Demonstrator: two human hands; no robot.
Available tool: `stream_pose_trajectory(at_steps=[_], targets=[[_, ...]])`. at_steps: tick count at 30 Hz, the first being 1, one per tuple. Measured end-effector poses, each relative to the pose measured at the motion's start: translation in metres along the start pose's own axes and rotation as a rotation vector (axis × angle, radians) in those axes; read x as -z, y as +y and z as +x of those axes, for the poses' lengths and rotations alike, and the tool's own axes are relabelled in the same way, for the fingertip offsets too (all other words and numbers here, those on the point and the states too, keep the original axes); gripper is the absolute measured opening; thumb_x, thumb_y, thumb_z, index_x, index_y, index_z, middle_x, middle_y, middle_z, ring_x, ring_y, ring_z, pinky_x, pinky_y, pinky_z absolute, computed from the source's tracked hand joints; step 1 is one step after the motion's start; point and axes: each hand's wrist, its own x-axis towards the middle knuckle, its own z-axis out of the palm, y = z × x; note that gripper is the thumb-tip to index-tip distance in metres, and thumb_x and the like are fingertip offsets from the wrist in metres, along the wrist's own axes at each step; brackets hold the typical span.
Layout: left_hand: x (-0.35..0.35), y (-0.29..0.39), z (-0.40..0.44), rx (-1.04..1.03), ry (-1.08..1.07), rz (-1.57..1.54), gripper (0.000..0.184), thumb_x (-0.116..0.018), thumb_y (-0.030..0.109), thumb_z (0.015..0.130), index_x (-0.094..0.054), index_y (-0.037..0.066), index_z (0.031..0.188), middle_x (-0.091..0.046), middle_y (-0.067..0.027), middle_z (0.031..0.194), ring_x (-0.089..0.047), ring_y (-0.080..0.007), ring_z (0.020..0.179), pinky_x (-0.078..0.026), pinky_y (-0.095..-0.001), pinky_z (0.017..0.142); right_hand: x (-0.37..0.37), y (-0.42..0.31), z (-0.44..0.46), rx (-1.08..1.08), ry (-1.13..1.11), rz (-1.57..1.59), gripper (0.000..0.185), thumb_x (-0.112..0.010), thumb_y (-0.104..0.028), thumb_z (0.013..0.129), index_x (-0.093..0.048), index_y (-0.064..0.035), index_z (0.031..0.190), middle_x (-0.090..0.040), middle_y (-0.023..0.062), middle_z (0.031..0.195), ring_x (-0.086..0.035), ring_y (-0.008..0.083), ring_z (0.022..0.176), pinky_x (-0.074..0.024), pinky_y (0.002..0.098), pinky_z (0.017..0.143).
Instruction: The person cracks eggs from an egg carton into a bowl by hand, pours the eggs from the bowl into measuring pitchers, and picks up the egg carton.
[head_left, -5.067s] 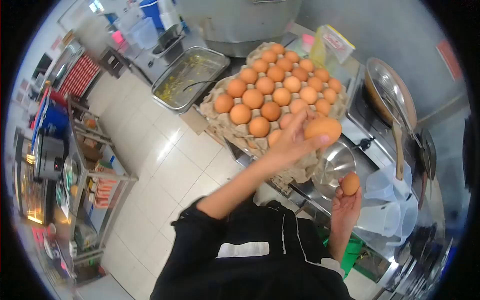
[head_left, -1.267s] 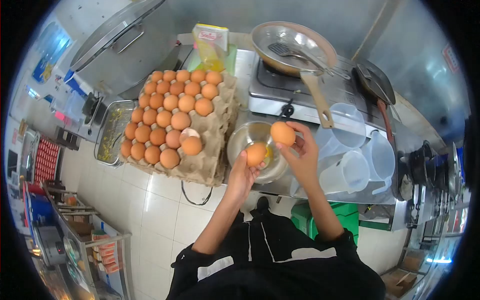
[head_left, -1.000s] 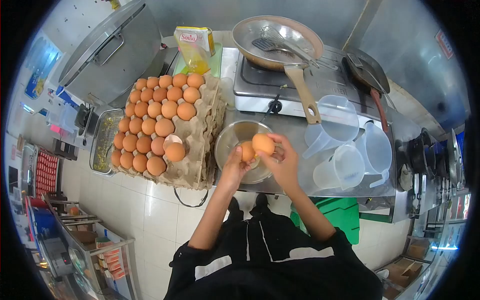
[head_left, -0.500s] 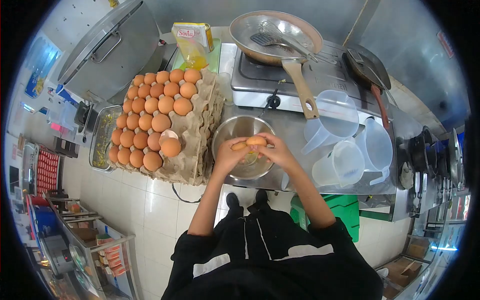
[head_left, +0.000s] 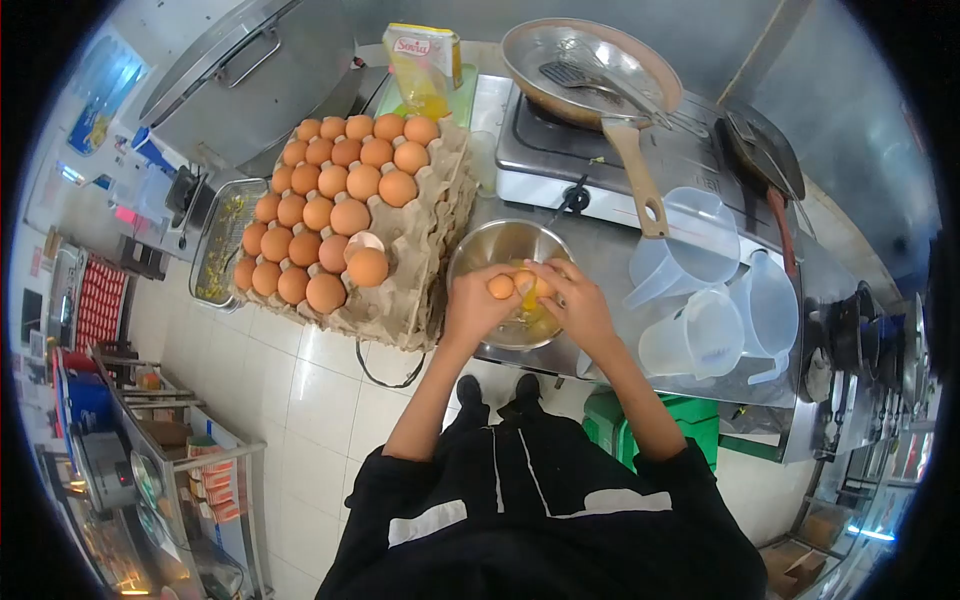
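Over the metal bowl, my left hand is closed around a brown egg. Close beside it, my right hand grips a cracked egg with its fingertips. Yellow yolk shows just below the cracked egg, above egg contents in the bowl. To the left stands a stacked cardboard egg tray with many brown eggs in rows, its right side bare. An opened shell lies on the tray, touching a whole egg.
Behind the bowl is a gas stove bearing a frying pan with utensils in it. Plastic jugs stand at the right. A large pot, a yellow-topped packet and a steel tray are at the left.
The two eggs have come together over the bowl; the one in my right hand is now broken open with yolk coming out. The view has shifted slightly.
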Motion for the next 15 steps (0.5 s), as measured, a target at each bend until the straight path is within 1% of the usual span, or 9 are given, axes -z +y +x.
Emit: stream_pose_trajectory(at_steps=[1,4,5,6,7,11,13,14,15], targets=[[-0.001,0.002,-0.002,-0.021,0.006,0.022,0.029,-0.069,0.018,0.067,-0.065,0.004,0.092,-0.064,-0.0178,0.083,-0.065,-0.028,0.078,-0.05,-0.0326,0.07,-0.004,0.003,0.0,0.008,-0.008,0.002,0.046,-0.067,-0.005,0.067,-0.059,-0.0127,0.112,-0.057,0.0124,0.103,-0.059,0.026,0.089,-0.0484,0.0311,0.077],[0.002,0.018,-0.013,0.025,0.119,-0.059,0.034,-0.07,0.016,0.067,-0.063,0.003,0.098,-0.065,-0.0161,0.087,-0.064,-0.0271,0.082,-0.049,-0.0333,0.073,-0.012,0.004,0.009,0.048,0.015,0.279,0.047,-0.069,-0.006,0.068,-0.057,-0.0112,0.113,-0.056,0.0115,0.104,-0.059,0.0253,0.089,-0.0486,0.0306,0.077],[0.009,0.027,-0.02,0.024,0.131,-0.058,0.034,-0.07,0.016,0.067,-0.063,0.003,0.098,-0.065,-0.0161,0.087,-0.064,-0.0271,0.082,-0.049,-0.0333,0.073,-0.011,-0.006,0.015,0.033,0.061,0.454,0.048,-0.07,-0.004,0.067,-0.057,-0.0093,0.112,-0.056,0.0114,0.105,-0.059,0.0234,0.09,-0.0491,0.0301,0.076],[0.019,0.042,-0.031,-0.064,0.245,-0.064,0.036,-0.071,0.013,0.067,-0.061,0.003,0.1,-0.064,-0.0148,0.09,-0.063,-0.0255,0.084,-0.048,-0.0322,0.075,-0.01,-0.02,0.021,0.013,0.104,0.632,0.049,-0.072,-0.002,0.066,-0.057,-0.0073,0.112,-0.055,0.0112,0.107,-0.059,0.0214,0.091,-0.0497,0.0295,0.075],[0.027,0.054,-0.042,-0.153,0.356,-0.067,0.039,-0.072,0.011,0.067,-0.059,0.003,0.103,-0.063,-0.0134,0.093,-0.062,-0.0239,0.086,-0.047,-0.0312,0.077,-0.009,-0.035,0.033,0.086,0.117,0.624,0.047,-0.072,-0.004,0.067,-0.057,-0.0072,0.111,-0.055,0.0116,0.107,-0.058,0.0214,0.092,-0.0496,0.029,0.075],[0.065,0.063,-0.076,-0.103,0.447,-0.178,0.039,-0.071,0.006,0.068,-0.056,0.002,0.103,-0.06,-0.0093,0.097,-0.058,-0.0197,0.087,-0.045,-0.0287,0.079,-0.011,-0.103,0.091,0.231,0.082,0.417,0.044,-0.072,-0.012,0.07,-0.057,-0.0082,0.111,-0.054,0.0119,0.108,-0.055,0.0234,0.098,-0.047,0.0293,0.078],[0.082,0.066,-0.084,0.104,0.528,-0.455,0.039,-0.071,0.005,0.068,-0.055,0.001,0.103,-0.058,-0.0073,0.097,-0.055,-0.0177,0.084,-0.044,-0.0271,0.078,-0.022,-0.116,0.117,0.455,0.132,0.093,0.042,-0.068,-0.012,0.073,-0.056,-0.0102,0.113,-0.051,0.0108,0.114,-0.051,0.0248,0.103,-0.0442,0.032,0.083],[0.09,0.058,-0.088,0.124,0.518,-0.436,0.039,-0.068,0.01,0.073,-0.052,0.001,0.107,-0.058,-0.0076,0.099,-0.055,-0.0157,0.08,-0.044,-0.0256,0.072,-0.021,-0.116,0.135,0.463,0.138,0.096,0.042,-0.068,-0.012,0.073,-0.056,-0.0102,0.113,-0.051,0.0108,0.114,-0.051,0.0248,0.103,-0.0442,0.032,0.083],[0.097,0.058,-0.09,0.118,0.523,-0.434,0.039,-0.068,0.01,0.073,-0.052,0.001,0.107,-0.058,-0.0076,0.099,-0.055,-0.0157,0.08,-0.044,-0.0256,0.072,-0.019,-0.112,0.153,0.54,0.112,0.012,0.043,-0.065,-0.008,0.073,-0.056,-0.0117,0.114,-0.049,0.0095,0.118,-0.049,0.0253,0.104,-0.0429,0.0331,0.085]])
